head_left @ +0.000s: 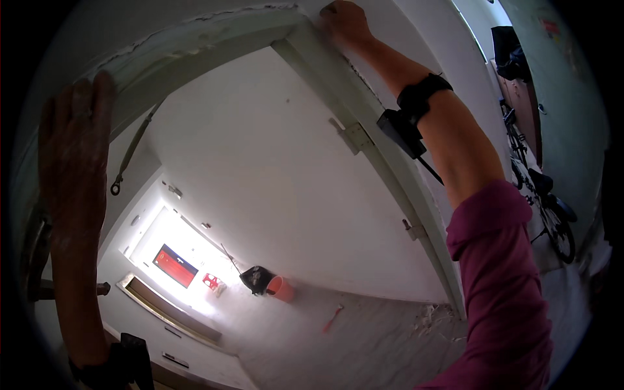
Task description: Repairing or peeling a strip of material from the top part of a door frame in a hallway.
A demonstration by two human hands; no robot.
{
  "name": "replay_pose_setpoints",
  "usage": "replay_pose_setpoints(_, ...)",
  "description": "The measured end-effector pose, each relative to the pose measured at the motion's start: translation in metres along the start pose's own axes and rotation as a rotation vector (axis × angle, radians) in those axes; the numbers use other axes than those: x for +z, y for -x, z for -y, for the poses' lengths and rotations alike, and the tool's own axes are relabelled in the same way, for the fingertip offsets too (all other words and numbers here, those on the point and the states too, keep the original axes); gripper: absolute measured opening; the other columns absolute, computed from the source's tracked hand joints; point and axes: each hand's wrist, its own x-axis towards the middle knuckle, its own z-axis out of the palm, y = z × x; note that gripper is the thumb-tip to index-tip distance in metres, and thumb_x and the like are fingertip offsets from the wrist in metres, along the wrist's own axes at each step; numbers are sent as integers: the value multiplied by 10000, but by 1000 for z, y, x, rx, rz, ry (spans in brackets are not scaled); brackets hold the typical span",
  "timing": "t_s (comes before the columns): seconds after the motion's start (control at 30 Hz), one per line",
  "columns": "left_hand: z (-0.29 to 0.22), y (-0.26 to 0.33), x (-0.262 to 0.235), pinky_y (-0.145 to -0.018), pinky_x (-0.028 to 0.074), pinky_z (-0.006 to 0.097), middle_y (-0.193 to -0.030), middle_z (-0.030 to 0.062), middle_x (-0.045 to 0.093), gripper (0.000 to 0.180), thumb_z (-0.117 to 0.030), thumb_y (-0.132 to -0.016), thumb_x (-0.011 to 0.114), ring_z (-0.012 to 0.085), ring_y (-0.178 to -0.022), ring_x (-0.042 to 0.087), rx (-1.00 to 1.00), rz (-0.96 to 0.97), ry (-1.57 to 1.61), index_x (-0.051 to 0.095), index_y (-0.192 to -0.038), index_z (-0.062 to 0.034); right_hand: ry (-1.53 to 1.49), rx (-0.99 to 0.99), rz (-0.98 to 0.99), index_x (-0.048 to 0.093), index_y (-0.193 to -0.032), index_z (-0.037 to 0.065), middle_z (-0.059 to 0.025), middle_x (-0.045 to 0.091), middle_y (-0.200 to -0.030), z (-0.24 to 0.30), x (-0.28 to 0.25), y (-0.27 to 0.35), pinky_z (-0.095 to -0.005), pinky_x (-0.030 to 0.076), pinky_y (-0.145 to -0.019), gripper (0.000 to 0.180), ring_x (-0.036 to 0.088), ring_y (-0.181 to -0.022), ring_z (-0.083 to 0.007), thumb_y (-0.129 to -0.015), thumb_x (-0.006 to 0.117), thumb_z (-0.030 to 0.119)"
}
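My left hand [77, 146] lies with its fingers stretched out along the grey-green door frame [195, 62], at the left end of its top bar. My right hand [348, 25] is up at the frame's other top corner, its fingers curled against the white wall beside it. Whatever the right fingers may hold is hidden. A ragged, cracked seam runs between frame and wall. Two metal hinge plates, an upper one [354, 138] and a lower one [414, 229], sit on the right post. Black straps with small devices circle both my forearms.
Through the doorway, a pink bucket [281, 289] stands beside a black bag-like thing [257, 279]. A red-handled tool [333, 318] lies on the floor, and pale debris [434, 322] is scattered near the post. A bicycle [551, 214] stands at the right.
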Motion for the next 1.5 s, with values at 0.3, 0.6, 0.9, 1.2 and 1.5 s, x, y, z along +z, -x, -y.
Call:
replay_pose_setpoints(0.3, 1, 2, 2, -1177, 431, 488, -1344, 133, 603, 757, 126, -778, 734, 290, -1266, 595, 10, 28, -38, 487, -1471, -52, 211, -167, 102, 734, -942, 0, -250, 722, -1004, 25, 15, -8, -516, 529, -873, 327, 674, -1013, -420, -907, 647, 313)
replay_pose_setpoints(0.6, 1, -1, 0, -1165, 448, 487, -1349, 138, 601, 687, 67, -833, 729, 294, -1274, 590, 13, -7, -20, 489, -1467, -44, 361, -68, 51, 733, -909, 10, -255, 721, -990, 10, 33, -29, -522, 535, -847, 295, 680, -977, -439, -873, 624, 282)
replay_pose_setpoints(0.9, 4, 1, 9, -1140, 482, 472, -1348, 128, 603, 721, 73, -813, 749, 296, -1267, 593, 26, 10, -74, 493, -1473, -61, -42, -71, -46, 709, -935, 13, -242, 718, -960, -4, 21, -8, -497, 516, -838, 334, 677, -941, -411, -892, 629, 335)
replay_pose_setpoints(1.2, 8, 5, 15, -1135, 483, 492, -1365, 132, 612, 748, 93, -807, 752, 319, -1286, 584, 35, -21, -34, 491, -1486, -84, 210, -121, 20, 673, -1022, 12, -250, 717, -1040, -1, 34, -27, -522, 510, -899, 347, 665, -1034, -437, -970, 568, 338)
replay_pose_setpoints(1.5, 10, 10, 8, -1123, 482, 491, -1345, 152, 614, 728, 94, -802, 741, 333, -1264, 590, 46, -18, -45, 500, -1473, -55, 175, 78, -86, 660, -944, 2, -251, 703, -974, 5, 55, -19, -531, 516, -836, 311, 660, -954, -448, -966, 564, 296)
